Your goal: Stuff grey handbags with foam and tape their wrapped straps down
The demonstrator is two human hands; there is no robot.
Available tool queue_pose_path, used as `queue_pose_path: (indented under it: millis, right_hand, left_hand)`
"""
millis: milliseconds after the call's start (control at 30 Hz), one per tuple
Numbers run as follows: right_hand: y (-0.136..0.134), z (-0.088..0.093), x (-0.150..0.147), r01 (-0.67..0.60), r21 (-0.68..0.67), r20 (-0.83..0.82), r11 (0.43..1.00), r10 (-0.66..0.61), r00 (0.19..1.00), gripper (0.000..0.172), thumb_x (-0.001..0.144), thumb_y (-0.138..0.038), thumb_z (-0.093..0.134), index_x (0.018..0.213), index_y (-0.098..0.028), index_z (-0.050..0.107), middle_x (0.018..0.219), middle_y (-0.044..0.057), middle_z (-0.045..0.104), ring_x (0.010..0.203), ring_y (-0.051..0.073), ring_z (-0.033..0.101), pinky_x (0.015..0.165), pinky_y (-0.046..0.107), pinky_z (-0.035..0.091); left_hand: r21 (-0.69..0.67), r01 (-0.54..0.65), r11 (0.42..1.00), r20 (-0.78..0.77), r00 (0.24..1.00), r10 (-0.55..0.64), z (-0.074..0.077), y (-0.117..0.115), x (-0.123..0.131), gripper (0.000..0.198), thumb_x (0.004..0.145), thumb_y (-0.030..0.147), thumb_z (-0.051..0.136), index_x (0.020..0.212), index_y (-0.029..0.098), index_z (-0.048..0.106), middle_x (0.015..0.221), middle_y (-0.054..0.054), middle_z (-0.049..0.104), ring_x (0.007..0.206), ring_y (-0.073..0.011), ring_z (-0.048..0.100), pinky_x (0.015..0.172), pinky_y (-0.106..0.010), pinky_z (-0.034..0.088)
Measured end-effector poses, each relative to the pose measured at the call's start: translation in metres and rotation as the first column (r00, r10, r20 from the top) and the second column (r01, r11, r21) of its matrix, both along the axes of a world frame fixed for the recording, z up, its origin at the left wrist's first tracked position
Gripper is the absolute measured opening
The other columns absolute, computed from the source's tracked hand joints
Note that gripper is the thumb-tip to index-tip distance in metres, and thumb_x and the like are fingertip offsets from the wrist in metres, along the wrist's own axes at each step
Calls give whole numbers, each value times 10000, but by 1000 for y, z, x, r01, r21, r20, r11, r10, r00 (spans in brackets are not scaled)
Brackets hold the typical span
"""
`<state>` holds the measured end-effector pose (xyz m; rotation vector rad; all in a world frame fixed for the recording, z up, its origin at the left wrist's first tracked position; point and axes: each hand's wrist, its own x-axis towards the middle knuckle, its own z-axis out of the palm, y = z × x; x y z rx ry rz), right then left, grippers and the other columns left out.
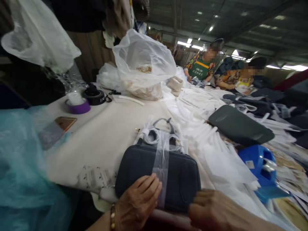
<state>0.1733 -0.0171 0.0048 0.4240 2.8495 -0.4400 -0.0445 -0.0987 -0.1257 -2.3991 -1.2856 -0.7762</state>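
Note:
A dark grey handbag (178, 179) lies flat on the cream table (103, 131) right in front of me, its handles wrapped in white foam and a clear plastic strip (161, 163) running down its middle. My left hand (138, 202) rests on the bag's near edge, fingers stretched flat beside the strip. My right hand (211, 210) sits at the bag's lower right corner; it is blurred and its fingers do not show.
A blue tape dispenser (258, 163) and a dark bag panel (238, 125) lie to the right among white foam strips. A phone (59, 128), purple tape roll (78, 106) and plastic bags (141, 64) sit at the left and back. Two people work at the far end.

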Motion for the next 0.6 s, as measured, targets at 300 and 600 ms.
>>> queue_pose_path:
  millis: [300,600]
  right_hand:
    - [53,-21,-92,-259,272,140,927,228,964,143,786,-83,486,817,-176,591,705,39,657,675,193,627,595,289,347]
    - [63,-27,-114,-281,305,194,910,229,954,121,830,-128,513,788,-171,617,685,48,679,652,187,656,552,266,354]
  left_hand:
    - [-3,26,1000,57,998,-26,-15,-2,-2,338,853,155,466,1163,68,569,1198,-87,598,1206,-233,468,1045,-355,363]
    - [-4,17,1000,28,999,-17,-16,-2,-4,332,879,181,411,1152,113,588,1220,-75,587,1224,-233,446,1049,-360,338]
